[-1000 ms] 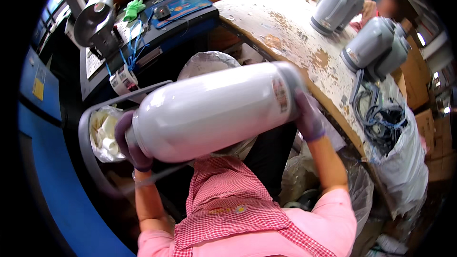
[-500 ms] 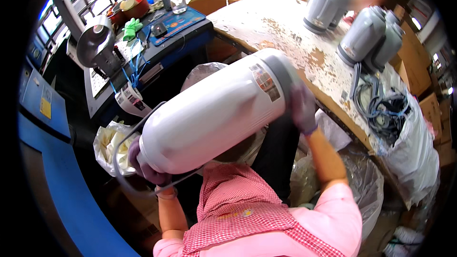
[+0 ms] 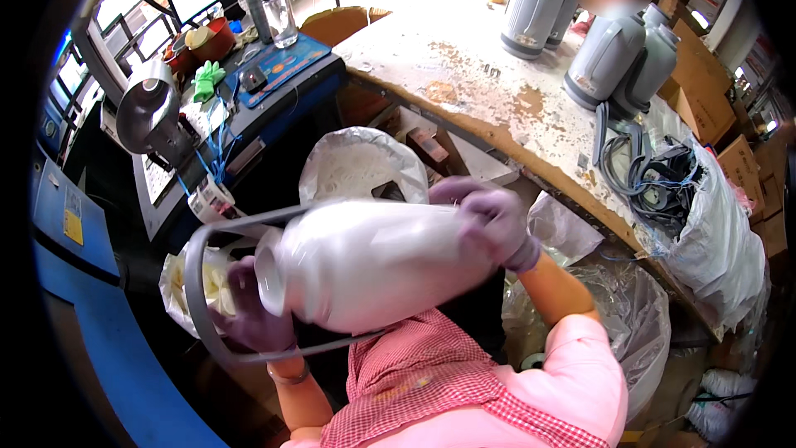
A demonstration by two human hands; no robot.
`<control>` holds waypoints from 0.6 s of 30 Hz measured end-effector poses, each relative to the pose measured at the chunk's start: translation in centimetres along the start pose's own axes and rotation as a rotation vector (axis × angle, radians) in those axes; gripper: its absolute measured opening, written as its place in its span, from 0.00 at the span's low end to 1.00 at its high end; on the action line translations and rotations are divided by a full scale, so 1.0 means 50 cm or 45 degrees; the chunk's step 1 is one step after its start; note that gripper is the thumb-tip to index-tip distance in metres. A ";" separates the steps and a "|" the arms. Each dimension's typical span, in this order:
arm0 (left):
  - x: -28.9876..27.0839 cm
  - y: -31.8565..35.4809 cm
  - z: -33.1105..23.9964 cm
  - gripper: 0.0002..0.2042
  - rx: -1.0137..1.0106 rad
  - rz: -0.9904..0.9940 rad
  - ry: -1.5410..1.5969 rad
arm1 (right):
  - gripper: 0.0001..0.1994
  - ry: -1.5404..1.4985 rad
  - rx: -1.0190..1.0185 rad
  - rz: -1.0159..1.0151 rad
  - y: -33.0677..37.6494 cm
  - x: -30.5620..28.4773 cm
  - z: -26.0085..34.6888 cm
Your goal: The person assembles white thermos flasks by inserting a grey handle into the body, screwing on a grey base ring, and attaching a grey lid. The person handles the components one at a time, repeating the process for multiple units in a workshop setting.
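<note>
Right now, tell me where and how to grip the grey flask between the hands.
Probably best two-handed: right hand around the base end from the right, left hand beneath the narrower neck from the left. The flask is held roughly sideways, and its smooth, rounded barrel looks too broad for one hand.

Too small or blurred to read: yellow-and-white label (image 3: 74, 217) on blue cabinet (image 3: 104, 348), left of the left hand (image 3: 259, 315); print on white roll (image 3: 213, 201), above and left of that hand; stickers (image 3: 583, 86) low on grey flasks (image 3: 604, 58), beyond the right hand (image 3: 493, 228).
</note>
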State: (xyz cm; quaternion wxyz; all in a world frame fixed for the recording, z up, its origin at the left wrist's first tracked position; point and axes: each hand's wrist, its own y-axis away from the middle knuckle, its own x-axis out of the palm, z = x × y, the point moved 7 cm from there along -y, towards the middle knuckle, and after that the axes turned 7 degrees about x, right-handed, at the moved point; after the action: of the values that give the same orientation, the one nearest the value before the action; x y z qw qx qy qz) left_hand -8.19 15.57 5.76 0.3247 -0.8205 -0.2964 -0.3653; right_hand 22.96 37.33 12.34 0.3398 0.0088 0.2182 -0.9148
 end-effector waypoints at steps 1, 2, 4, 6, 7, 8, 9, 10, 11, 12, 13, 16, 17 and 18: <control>-0.025 0.000 0.030 0.35 -0.259 0.084 0.143 | 0.23 -0.256 0.084 -0.271 0.007 -0.063 -0.020; -0.052 0.008 0.060 0.35 -0.526 0.150 0.268 | 0.25 -0.317 0.134 -0.522 0.018 -0.117 -0.024; -0.113 0.059 0.075 0.32 -0.689 -0.148 0.174 | 0.34 -0.319 0.219 -0.945 0.035 -0.210 0.013; -0.152 0.078 0.059 0.29 -0.700 -0.227 0.128 | 0.39 -0.758 0.132 -0.808 0.024 -0.308 0.017; -0.159 0.080 0.048 0.28 -0.658 -0.280 0.107 | 0.35 -0.594 0.023 -1.154 0.043 -0.364 0.031; -0.171 0.071 0.037 0.27 -0.584 -0.250 0.122 | 0.32 -0.383 -0.049 -1.488 0.055 -0.408 0.051; -0.185 0.073 0.026 0.27 -0.536 -0.270 0.083 | 0.30 -0.162 -0.084 -1.734 0.072 -0.441 0.065; -0.192 0.070 0.014 0.27 -0.524 -0.241 0.068 | 0.28 0.021 -0.124 -1.887 0.072 -0.468 0.066; -0.194 0.069 0.006 0.26 -0.500 -0.210 0.060 | 0.26 0.300 -0.047 -1.950 0.066 -0.484 0.072; -0.198 0.075 0.004 0.26 -0.501 -0.227 0.051 | 0.24 0.459 -0.148 -1.972 0.051 -0.492 0.071; -0.198 0.079 0.006 0.26 -0.501 -0.238 0.049 | 0.21 0.423 -0.396 -1.869 0.036 -0.548 0.036; -0.201 0.093 -0.006 0.26 -0.469 -0.359 -0.071 | 0.16 1.048 -0.427 -1.681 -0.016 -0.582 -0.048; -0.202 0.100 -0.009 0.25 -0.465 -0.413 -0.123 | 0.16 1.450 -0.395 -1.635 -0.028 -0.590 -0.054; -0.200 0.103 -0.011 0.25 -0.448 -0.436 -0.154 | 0.16 1.423 -0.393 -1.628 -0.040 -0.614 -0.079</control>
State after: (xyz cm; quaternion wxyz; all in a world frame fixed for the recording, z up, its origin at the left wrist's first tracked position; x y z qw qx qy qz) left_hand -10.29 9.51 -3.50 0.0922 -0.8226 -0.3818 -0.4112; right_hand 44.79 59.27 14.60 -0.4002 0.2867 0.4383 -0.7520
